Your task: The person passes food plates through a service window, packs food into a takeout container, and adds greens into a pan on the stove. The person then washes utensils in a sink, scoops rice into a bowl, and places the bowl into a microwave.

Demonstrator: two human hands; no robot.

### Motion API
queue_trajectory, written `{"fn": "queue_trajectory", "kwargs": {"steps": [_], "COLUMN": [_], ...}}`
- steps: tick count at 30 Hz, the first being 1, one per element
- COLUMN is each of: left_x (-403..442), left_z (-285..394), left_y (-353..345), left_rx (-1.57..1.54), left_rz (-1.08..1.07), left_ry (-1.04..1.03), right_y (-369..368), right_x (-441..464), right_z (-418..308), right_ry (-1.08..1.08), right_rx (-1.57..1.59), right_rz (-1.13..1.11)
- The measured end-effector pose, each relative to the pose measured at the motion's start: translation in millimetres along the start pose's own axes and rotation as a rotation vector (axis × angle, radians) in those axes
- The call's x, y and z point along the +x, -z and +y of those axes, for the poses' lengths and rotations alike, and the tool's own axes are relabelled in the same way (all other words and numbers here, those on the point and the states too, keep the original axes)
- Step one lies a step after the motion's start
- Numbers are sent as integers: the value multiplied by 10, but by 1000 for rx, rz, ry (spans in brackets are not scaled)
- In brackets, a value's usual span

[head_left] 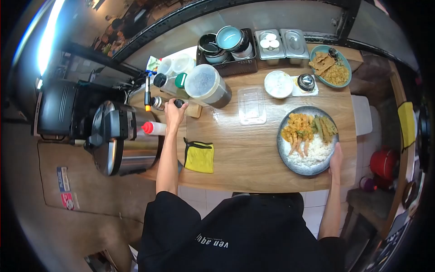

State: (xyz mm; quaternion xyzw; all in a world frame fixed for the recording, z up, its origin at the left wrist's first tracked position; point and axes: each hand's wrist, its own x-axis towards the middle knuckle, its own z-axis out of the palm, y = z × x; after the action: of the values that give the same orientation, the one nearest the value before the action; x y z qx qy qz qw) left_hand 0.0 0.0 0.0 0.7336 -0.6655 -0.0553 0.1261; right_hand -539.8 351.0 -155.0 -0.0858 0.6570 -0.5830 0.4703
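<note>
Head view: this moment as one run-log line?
left hand: holding small black-topped object | right hand: on rim of round dark-grey plate | plate load: white rice, orange-sauced food | yellow black-edged cloth: on wooden table

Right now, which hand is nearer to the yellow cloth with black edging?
Left. The left hand is beyond the cloth, slightly to its left, at a small black-topped container; the right hand is far to its right, at the round grey plate.

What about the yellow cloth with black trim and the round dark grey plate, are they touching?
Apart. The head view shows a wide strip of brown wooden table between the yellow cloth and the grey plate.
</note>
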Motion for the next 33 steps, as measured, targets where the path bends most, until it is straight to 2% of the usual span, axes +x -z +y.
{"fn": "queue_trajectory", "kwargs": {"steps": [2, 3, 5, 6, 7, 9, 10, 11, 12, 13, 14, 15, 16, 17, 19, 21, 23, 24, 25, 26, 27, 29, 31, 33], "left_x": [-242, -153, -304, -341, -306, -209, 27, 68, 349, 683, 951, 1048, 1072, 1231, 1607, 1542, 1717, 1581, 1565, 1563, 1444, 844, 309, -313], "left_z": [-189, 117, 146, 148, 150, 112, 122, 345, 273, 140, 146, 252, 425, 332, 7, 200, -54, 81, 16, -38, 70, 508, 840, 1213], "left_y": [179, 25, -29, -24, -14, 14, 125, 331, 387, 371, 505, 553, 671, 623, 429, 517, 357, 465, 490, 541, 712, 1257, 1754, 2211], "left_rx": [-24, -57, -108, -123, -119, 56, 137, 170, 125, 204, 160, 342, 375, 411, 513, 318, 273, 222, 266, 347, 427, 361, 343, 222], "left_rz": [-99, -28, 43, -38, -27, 58, -20, 189, 286, 297, 166, 108, 6, -30, -2, -225, -145, -217, -131, -66, 3, 131, 261, 213], "left_ry": [38, 45, -90, -33, -33, -93, -44, -131, -234, -231, -285, -168, -86, -115, -232, 17, -31, -13, -138, -171, -205, -305, -383, -409], "right_y": [-181, -152, -87, -55, -26, 83, 91, 90, 104, 60, 39, 11, -15, 37, 90, 140, 210, 240, 246, 232, 206, 149, -54, -435], "right_x": [-195, 301, 414, 437, 516, 601, 610, 591, 571, 551, 459, 338, 197, 49, -141, -531, -896, -1049, -1188, -1297, -1400, -1561, -1620, -1721], "right_z": [-103, -305, -455, -495, -495, -404, -402, -424, -460, -458, -599, -744, -814, -776, -706, -649, -578, -543, -512, -506, -523, -585, -706, -992], "right_ry": [-14, 67, 97, 106, 111, 178, 175, 175, 177, 258, 108, -47, 35, 17, 285, 245, 220, 217, 211, 215, 212, 209, 484, 687], "right_rx": [-128, -169, -293, -344, -337, -460, -460, -446, -439, -511, -550, -571, -621, -630, -556, -463, -360, -381, -398, -391, -365, -335, -367, -504], "right_rz": [13, 2, 20, 38, 30, 16, 27, -15, -46, 61, 57, 64, 113, 174, 335, 375, 406, 432, 455, 469, 492, 532, 501, 363]}}
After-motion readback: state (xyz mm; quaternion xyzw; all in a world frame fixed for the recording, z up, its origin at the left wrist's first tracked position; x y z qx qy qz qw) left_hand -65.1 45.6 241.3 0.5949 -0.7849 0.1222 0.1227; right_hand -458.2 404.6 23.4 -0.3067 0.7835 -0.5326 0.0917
